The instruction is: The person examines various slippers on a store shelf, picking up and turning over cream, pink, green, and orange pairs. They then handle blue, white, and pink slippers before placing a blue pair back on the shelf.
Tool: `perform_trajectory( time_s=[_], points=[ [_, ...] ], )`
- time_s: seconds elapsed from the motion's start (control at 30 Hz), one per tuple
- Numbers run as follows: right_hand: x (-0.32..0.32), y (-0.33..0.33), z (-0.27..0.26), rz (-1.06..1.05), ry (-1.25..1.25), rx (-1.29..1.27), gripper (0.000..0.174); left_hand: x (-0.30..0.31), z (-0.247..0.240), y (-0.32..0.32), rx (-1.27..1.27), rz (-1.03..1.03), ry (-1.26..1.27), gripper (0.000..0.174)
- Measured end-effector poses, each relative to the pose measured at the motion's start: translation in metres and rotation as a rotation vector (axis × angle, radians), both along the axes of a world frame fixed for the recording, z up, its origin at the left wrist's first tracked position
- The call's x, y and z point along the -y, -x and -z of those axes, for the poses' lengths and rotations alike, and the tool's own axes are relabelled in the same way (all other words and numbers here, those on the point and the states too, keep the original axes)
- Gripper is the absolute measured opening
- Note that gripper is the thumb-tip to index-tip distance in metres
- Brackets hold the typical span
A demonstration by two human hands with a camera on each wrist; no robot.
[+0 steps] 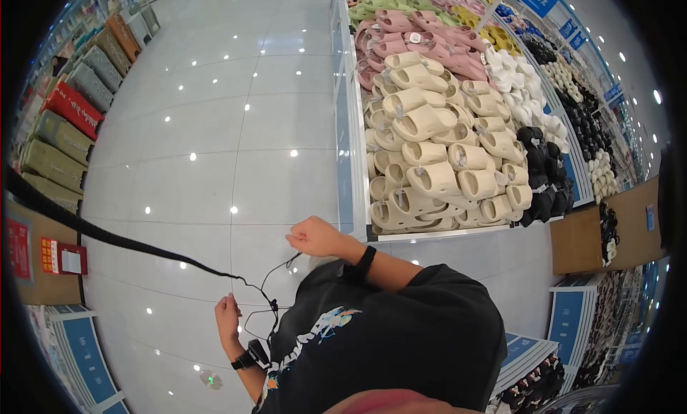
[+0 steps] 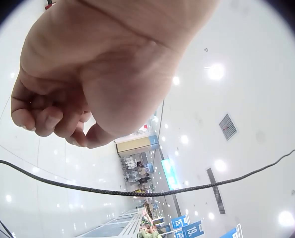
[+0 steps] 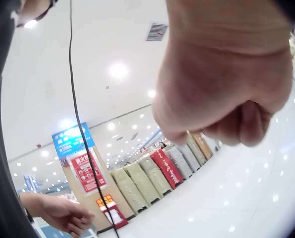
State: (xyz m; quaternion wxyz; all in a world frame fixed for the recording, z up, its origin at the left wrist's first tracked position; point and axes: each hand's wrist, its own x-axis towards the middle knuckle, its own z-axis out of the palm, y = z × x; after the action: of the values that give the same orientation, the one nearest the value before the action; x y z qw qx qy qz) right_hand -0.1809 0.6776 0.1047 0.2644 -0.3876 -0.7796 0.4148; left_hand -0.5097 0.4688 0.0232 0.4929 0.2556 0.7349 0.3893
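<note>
My left hand (image 1: 227,317) hangs out at the lower left in the head view, over the tiled floor, its fingers loosely curled. In the left wrist view the palm side of the left hand (image 2: 88,84) shows nothing held. My right hand (image 1: 315,236) is in front of the body, near the corner of a display stand, its fingers loosely bent in. No held thing shows at the right hand (image 3: 222,94) in the right wrist view either. Thin black cables (image 1: 274,305) run between the two wrists, and a black strap (image 1: 143,244) stretches off to the left.
Heaped beige slippers (image 1: 429,128) fill the display stand (image 1: 429,236) on the right, with pink slippers (image 1: 429,42) and white slippers (image 1: 512,78) around them. Upright packages (image 1: 71,110) line the left. Shiny tiled floor (image 1: 215,128) runs between. A cardboard-coloured pillar (image 1: 36,285) stands lower left.
</note>
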Motion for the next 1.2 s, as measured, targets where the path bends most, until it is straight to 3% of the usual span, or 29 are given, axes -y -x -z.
perform_trajectory(
  time_s=[0.03,0.07,0.13,0.17,0.23,0.47,0.63,0.7,0.8,0.87,0.97,1.1,1.17,1.2],
  points=[
    [-0.009,-0.003,0.009,-0.021,0.001,0.19,0.041,-0.009,0.003,0.007,0.006,-0.004,0.004,0.039],
    [-0.014,-0.007,0.029,-0.021,0.002,0.194,0.041,-0.023,0.006,0.015,0.017,0.015,0.005,0.04],
    [-0.035,-0.011,0.057,-0.031,-0.075,0.592,0.039,-0.057,0.018,0.031,0.028,0.041,-0.011,0.041],
    [-0.048,-0.01,0.063,-0.022,-0.081,0.592,0.039,-0.074,0.026,0.039,0.036,0.067,0.039,0.042],
    [-0.073,0.0,0.054,0.027,0.196,0.662,0.041,-0.109,0.029,0.05,0.037,0.11,0.114,0.044],
    [-0.195,0.084,0.103,-0.002,0.202,0.663,0.046,-0.216,0.035,0.149,0.023,0.154,0.196,0.042],
    [-0.307,0.166,0.051,0.032,0.101,0.4,0.04,-0.318,-0.008,0.226,-0.082,0.147,0.204,0.043],
    [-0.335,0.181,0.022,0.071,0.112,0.384,0.039,-0.359,-0.017,0.247,-0.275,0.117,0.128,0.042],
    [-0.37,0.186,0.01,0.128,0.15,0.305,0.039,-0.415,-0.009,0.269,-0.128,-0.008,-0.037,0.04],
    [-0.393,0.184,0.034,0.138,0.101,0.326,0.039,-0.455,0.006,0.269,-0.054,-0.002,-0.055,0.04],
    [-0.417,0.173,0.098,0.261,0.207,0.389,0.04,-0.505,0.026,0.266,-0.184,0.175,0.049,0.042],
    [-0.412,0.135,0.221,0.402,0.399,0.626,0.041,-0.594,0.027,0.274,0.094,0.304,0.126,0.039],
    [-0.39,0.101,0.287,0.381,0.491,0.7,0.048,-0.644,0.021,0.281,0.434,0.271,0.046,0.034],
    [-0.373,0.087,0.31,0.52,0.657,0.707,0.05,-0.672,0.011,0.281,0.437,0.283,0.047,0.034]
  ],
)
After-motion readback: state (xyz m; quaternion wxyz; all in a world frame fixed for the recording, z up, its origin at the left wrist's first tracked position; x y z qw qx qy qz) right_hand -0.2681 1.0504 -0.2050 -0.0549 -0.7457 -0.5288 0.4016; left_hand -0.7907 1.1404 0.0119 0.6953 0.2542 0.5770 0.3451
